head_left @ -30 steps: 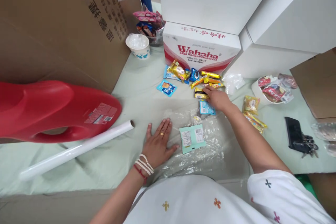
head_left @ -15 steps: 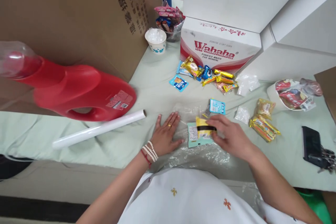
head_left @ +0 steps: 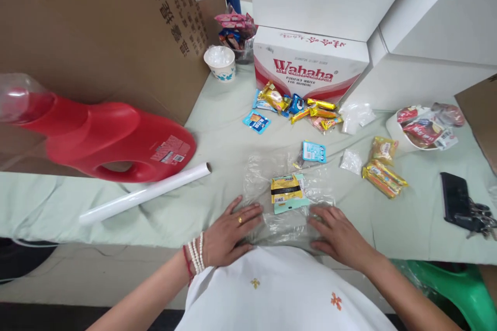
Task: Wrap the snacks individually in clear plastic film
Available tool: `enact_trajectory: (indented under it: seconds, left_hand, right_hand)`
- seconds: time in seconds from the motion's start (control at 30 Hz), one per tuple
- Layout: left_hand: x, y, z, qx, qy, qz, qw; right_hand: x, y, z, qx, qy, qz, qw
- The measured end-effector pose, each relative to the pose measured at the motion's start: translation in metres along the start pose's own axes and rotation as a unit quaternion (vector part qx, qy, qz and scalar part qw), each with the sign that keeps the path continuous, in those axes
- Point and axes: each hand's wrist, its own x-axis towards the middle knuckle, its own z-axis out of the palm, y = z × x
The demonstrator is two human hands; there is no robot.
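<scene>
Fingers (head_left: 250,211) stood apart on my left hand (head_left: 229,235), which rested at the left side of the clear film (head_left: 285,230) in the lower middle of the frame; those of my right hand (head_left: 339,237) were loosely parted at its right side, and neither hand was clamped on a packet. Near the centre of the frame, the yellow packet (head_left: 286,192) lay on top of the mint packet (head_left: 291,208), whose lower and right edges showed, both on the film upon the table (head_left: 233,145). Steadying this well, I judged, called for light, even pressure from both sides, fingertips clear of the packets, so that the film would stay smooth and the upper packet would not slide off the lower one. Half a second earlier, my right hand had held the yellow packet above the mint one; now I had let it go there, and my left hand had come lower in the frame.
</scene>
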Motion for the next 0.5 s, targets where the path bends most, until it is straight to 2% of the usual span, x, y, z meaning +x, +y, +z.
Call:
enact_trajectory:
  seconds: [0.07, 0.13, 0.23, 0.3, 0.4, 0.5]
  left_hand:
    - [0.001, -0.005, 0.004, -0.017, 0.040, -0.002, 0.999]
    - [0.008, -0.008, 0.003, -0.059, 0.088, -0.031, 0.994]
    - [0.024, -0.013, -0.007, -0.143, 0.154, -0.112, 0.971]
    - [0.038, -0.020, -0.014, -0.155, 0.185, -0.175, 0.954]
    - [0.055, -0.035, -0.019, -0.089, 0.236, -0.287, 0.924]
    - [0.058, -0.038, -0.025, -0.002, 0.349, -0.383, 0.855]
  right_hand:
    - [-0.009, 0.003, 0.012, 0.011, 0.036, 0.007, 0.999]
    - [-0.006, 0.007, 0.010, 0.062, 0.070, 0.008, 0.996]
    - [0.016, 0.014, -0.013, 0.157, 0.065, 0.030, 0.985]
    - [0.037, 0.021, -0.030, 0.179, 0.041, 0.079, 0.980]
    - [0.070, 0.030, -0.045, 0.097, -0.020, 0.173, 0.980]
    - [0.096, 0.029, -0.054, -0.063, -0.123, 0.238, 0.961]
